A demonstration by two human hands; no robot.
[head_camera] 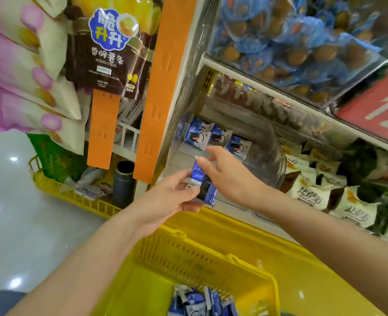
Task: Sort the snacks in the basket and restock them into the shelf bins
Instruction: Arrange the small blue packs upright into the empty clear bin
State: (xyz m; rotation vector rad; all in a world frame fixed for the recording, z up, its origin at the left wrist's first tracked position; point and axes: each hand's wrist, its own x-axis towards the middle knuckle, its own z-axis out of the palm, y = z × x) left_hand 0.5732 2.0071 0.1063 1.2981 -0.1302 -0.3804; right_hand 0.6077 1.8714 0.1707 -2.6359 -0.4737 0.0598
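Two orange display strips [163, 87] hang vertically at the shelf end. A brown potato sticks bag [101, 53] hangs above the narrower strip. Pink-and-cream bags [17, 65] hang to its left. A dark cylindrical flask [123, 183] stands upright between the strips' lower ends. A red price sign [375, 106] sits at upper right. The floor [10, 213] is glossy.

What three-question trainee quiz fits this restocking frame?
1. True or false: the left hand and the right hand both hold the blue packet.
2. Where do matching blue packets already lie? A: clear bin; B: cardboard box; C: metal drawer.
3. Fill in: spare packets wait in the yellow ____.
Key: 1 true. 2 A. 3 basket.
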